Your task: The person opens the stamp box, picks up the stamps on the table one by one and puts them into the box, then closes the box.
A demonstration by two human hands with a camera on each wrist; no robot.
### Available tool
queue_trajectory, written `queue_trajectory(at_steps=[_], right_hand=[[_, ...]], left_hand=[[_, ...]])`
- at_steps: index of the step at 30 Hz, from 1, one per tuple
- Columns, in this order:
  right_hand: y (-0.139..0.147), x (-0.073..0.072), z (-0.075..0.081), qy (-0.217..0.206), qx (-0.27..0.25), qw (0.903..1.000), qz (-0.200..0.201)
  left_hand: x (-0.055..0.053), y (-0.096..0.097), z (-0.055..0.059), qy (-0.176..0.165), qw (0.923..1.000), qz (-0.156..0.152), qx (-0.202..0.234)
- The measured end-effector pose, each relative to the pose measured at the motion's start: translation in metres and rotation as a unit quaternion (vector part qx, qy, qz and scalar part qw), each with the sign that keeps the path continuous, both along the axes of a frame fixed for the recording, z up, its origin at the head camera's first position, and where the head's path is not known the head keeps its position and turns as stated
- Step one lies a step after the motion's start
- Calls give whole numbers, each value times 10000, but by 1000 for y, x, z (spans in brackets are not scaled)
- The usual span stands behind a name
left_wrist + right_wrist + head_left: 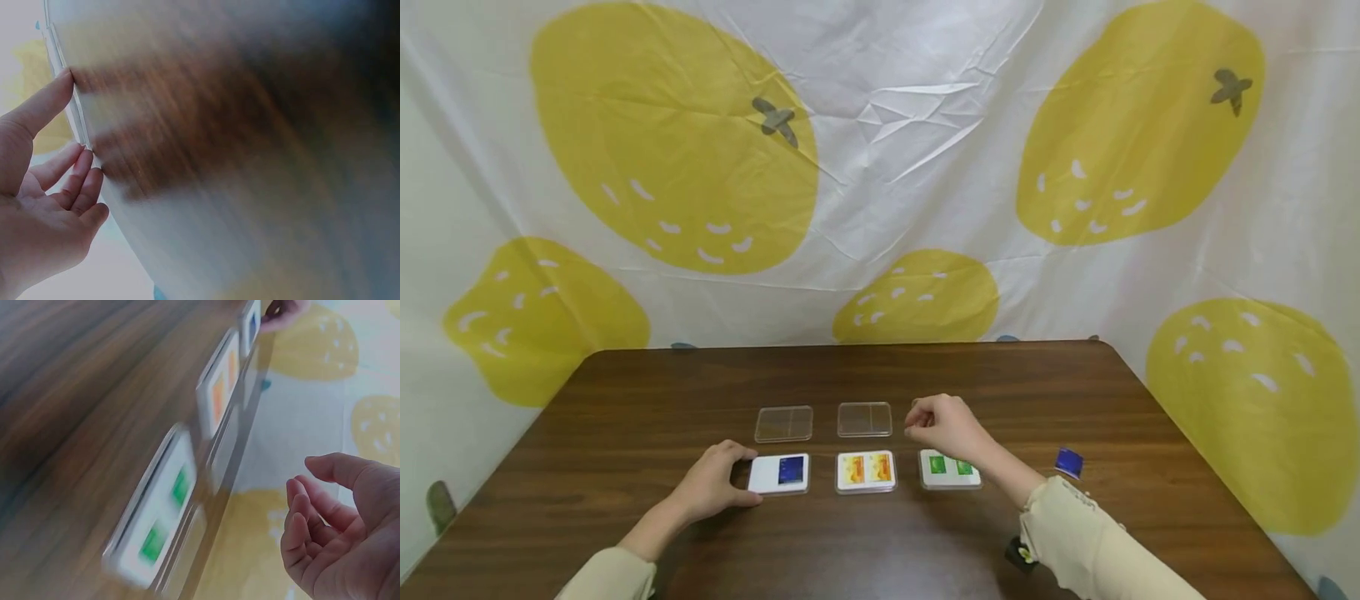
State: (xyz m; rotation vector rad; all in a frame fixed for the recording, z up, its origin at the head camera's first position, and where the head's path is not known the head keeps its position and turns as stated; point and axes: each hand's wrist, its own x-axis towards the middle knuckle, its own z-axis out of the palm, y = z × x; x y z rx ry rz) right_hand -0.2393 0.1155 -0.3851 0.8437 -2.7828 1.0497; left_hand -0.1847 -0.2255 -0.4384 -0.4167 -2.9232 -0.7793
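My left hand (711, 482) holds the left end of a flat case with a white insert (765, 475), thumb at the near corner and fingers at the far one. A dark blue stamp-like piece (791, 470) lies on its right half. To its right sits a case with two orange-and-yellow pieces (866, 472), then one with two green pieces (937, 464), partly behind my right forearm. Above that last case my right hand (951, 423) hovers with loosely bent fingers. In the right wrist view a gap shows between its thumb and fingertips, with nothing visible there.
Behind the cases lie two clear covers, a left one (784, 423) and a middle one (865, 419); another clear cover (187, 550) shows beside the green case. A loose blue piece (1069, 462) lies at right. A small dark item (1019, 556) is partly under my right sleeve.
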Motion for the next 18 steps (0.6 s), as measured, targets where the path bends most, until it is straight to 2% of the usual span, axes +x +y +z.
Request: queue_trajectory(at_steps=[4,13,18], right_hand=[[39,0,-6,-75,-81,9999,-3],[134,1,-16,-852,-58,9963,68],[172,2,-21,-888,1,9959,-144]], left_hand=[[0,1,0,-20,10000,-8,-6],[0,2,1,-168,9999,-43,1],[0,1,0,-171,9999,16,-17]])
